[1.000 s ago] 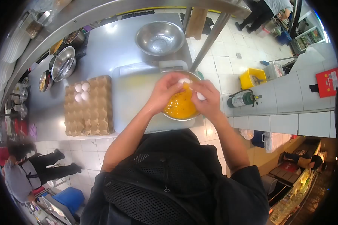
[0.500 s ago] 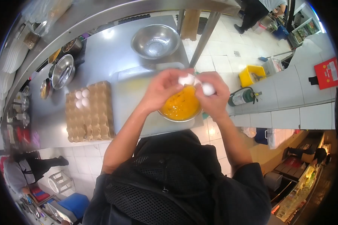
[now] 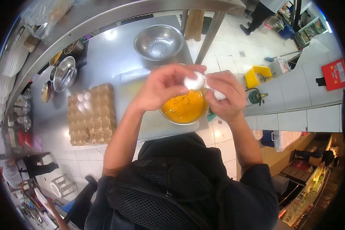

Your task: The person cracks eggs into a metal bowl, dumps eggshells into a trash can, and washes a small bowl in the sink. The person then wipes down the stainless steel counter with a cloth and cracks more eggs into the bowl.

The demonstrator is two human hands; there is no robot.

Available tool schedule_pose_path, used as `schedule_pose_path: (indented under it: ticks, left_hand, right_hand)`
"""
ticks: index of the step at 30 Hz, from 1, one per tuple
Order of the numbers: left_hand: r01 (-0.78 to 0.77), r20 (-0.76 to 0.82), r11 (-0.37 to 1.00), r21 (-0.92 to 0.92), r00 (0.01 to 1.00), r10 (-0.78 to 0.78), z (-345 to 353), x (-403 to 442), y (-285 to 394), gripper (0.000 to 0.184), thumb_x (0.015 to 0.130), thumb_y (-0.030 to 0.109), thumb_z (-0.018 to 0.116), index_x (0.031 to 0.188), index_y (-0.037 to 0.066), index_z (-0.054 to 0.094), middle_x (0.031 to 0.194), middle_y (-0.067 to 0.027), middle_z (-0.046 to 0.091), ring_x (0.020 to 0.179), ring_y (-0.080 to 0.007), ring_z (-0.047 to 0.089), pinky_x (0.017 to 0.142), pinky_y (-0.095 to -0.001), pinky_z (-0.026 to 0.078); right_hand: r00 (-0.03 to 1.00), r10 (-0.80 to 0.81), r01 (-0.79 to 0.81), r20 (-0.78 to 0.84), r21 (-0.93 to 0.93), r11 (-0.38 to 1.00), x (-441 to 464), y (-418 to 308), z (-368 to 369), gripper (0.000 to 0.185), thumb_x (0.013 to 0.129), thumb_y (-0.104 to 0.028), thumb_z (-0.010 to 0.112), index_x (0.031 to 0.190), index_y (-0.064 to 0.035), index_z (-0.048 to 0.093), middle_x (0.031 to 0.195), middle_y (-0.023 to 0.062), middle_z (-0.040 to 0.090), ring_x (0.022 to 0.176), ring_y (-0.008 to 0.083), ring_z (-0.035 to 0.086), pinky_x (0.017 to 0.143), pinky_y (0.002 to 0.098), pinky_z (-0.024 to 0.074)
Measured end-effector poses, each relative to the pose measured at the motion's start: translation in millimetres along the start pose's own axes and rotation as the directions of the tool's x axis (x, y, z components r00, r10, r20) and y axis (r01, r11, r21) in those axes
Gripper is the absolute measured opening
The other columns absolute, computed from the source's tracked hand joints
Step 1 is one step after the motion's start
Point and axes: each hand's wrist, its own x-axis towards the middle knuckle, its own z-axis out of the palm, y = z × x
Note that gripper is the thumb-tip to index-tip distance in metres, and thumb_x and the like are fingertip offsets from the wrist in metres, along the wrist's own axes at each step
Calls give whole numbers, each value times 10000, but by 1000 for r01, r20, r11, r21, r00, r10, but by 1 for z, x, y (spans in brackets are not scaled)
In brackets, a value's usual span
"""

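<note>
Over a metal bowl of orange-yellow beaten-looking egg, my left hand grips a white egg between thumb and fingers. My right hand is closed around another white egg, partly covered by the fingers. The two hands nearly meet above the bowl's far side. Whether either shell is cracked is hard to make out. To the left, a cardboard egg tray holds several white eggs in its upper cups; many other cups are bare.
A large steel bowl stands at the back of the steel table, with smaller metal bowls at the left. A metal shelf rail crosses above. On the right are a fire extinguisher and a yellow bin. Other people stand nearby.
Both hands have shifted slightly, the right one outward to the right. The right hand's egg is more covered by fingers. Another person's arm and leg have appeared at lower left.
</note>
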Motion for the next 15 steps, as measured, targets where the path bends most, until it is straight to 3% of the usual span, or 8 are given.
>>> schedule_pose_path:
  ticks: [3, 4, 6, 7, 9, 11, 13, 15]
  left_hand:
    - [0, -14, 1000, -18, 1000, 0, -3, -4, -14, 289, 921, 46, 670, 1198, 27, 591, 1455, -265, 486, 1306, -292, 542, 1103, -411, 446]
    - [75, -94, 997, -33, 993, -78, -4, -8, -19, 285, 935, 54, 658, 1209, 25, 586, 1431, -247, 515, 1288, -272, 555, 1097, -397, 451]
    - [154, -164, 987, -53, 973, -160, -5, -16, -34, 282, 948, 63, 645, 1220, 24, 580, 1408, -228, 543, 1269, -253, 568, 1090, -383, 456]
    - [262, -273, 965, -27, 926, -259, -4, -19, -44, 276, 964, 79, 633, 1228, 23, 580, 1359, -195, 580, 1227, -226, 586, 1062, -365, 474]
    - [375, -370, 927, -11, 860, -352, -2, -20, -57, 271, 980, 94, 621, 1237, 23, 579, 1310, -162, 617, 1185, -200, 604, 1035, -347, 491]
    - [472, -449, 880, -58, 775, -445, 8, -14, -69, 273, 998, 132, 611, 1249, 30, 580, 1193, -101, 656, 1094, -161, 624, 974, -316, 518]
    - [469, -422, 879, -81, 783, -457, 17, 3, -76, 281, 1001, 139, 609, 1257, 28, 578, 1176, -92, 655, 1072, -152, 626, 955, -306, 522]
    - [457, -399, 884, -102, 795, -457, 25, 28, -85, 289, 1004, 147, 606, 1264, 26, 576, 1159, -82, 654, 1049, -143, 628, 937, -296, 526]
  right_hand:
    - [990, 141, -139, -30, 47, 989, -10, -1, 8, 316, 683, 94, 709, 982, -7, 692, 972, 148, 691, 797, 259, 667, 718, 311, 551]
    - [989, 143, -141, -33, 45, 989, -17, 1, 12, 316, 683, 94, 709, 982, -7, 692, 972, 148, 691, 797, 259, 667, 718, 311, 551]
    - [887, 460, -462, 42, 137, 876, -36, 6, 21, 264, 747, 53, 704, 1005, 2, 687, 968, 134, 695, 836, 214, 676, 782, 293, 542]
    - [886, 462, -463, 34, 135, 876, -43, 6, 25, 264, 747, 53, 704, 1005, 2, 687, 968, 134, 695, 836, 214, 676, 782, 293, 542]
    - [585, 798, -804, 147, 237, 546, -57, 6, 30, 249, 788, 9, 703, 1036, 3, 683, 971, 107, 693, 863, 159, 666, 813, 283, 530]
    - [546, 822, -833, 163, 207, 512, -66, 10, 25, 251, 819, 0, 709, 1067, 12, 672, 992, 87, 685, 867, 137, 658, 781, 278, 546]
    - [313, 932, -832, 181, 526, 177, -66, 13, 15, 253, 829, 9, 718, 1074, 32, 659, 997, 89, 676, 852, 142, 664, 737, 259, 559]
    - [325, 940, -825, 105, 518, 227, -65, 19, -1, 257, 836, 10, 720, 1083, 41, 652, 1001, 91, 674, 850, 143, 667, 721, 251, 563]
